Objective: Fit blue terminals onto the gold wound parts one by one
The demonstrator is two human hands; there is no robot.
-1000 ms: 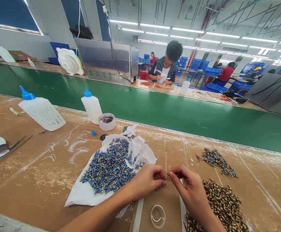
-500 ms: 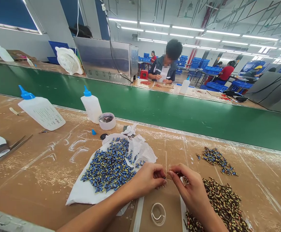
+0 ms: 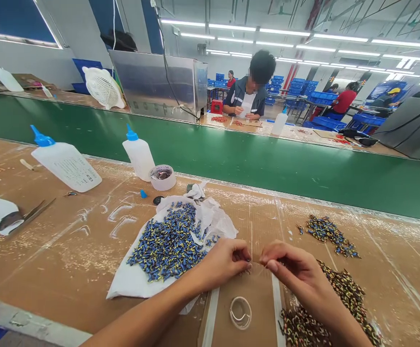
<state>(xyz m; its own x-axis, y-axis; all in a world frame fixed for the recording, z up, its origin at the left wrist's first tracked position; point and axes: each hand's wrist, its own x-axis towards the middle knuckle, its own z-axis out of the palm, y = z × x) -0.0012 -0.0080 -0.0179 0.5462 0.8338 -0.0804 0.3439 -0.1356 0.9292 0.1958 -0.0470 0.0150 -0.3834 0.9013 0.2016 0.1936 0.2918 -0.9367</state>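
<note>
Left hand [image 3: 227, 260] out over the table [image 3: 61, 284], forearm slanting in across the near edge, palm turned inward, fingers curled with the thumb brought up close to the forefinger. Right hand [image 3: 296, 272] facing it, forearm angled in from the near right corner, forefinger bent over, thumb stretched toward the fingertips. The two sets of tips are near each other, with a narrow gap between them! Whatever is in either pinch is too small to make out, so I can't tell if the tips are gripping something or only pressed together.

Blue pieces [image 3: 173, 241] lie heaped on a white cloth [image 3: 126, 284], just beyond the left forearm. A dark pile [image 3: 347, 289] spreads partly behind the right hand, on the table's near right side, and a small pile [image 3: 329, 233] sits farther out toward the far edge. Below the hands, toward the near edge, a clear ring [image 3: 232, 315]. Over by the far edge, left of the middle, a bottle [image 3: 139, 159] and a tape roll [image 3: 162, 183] side by side.
</note>
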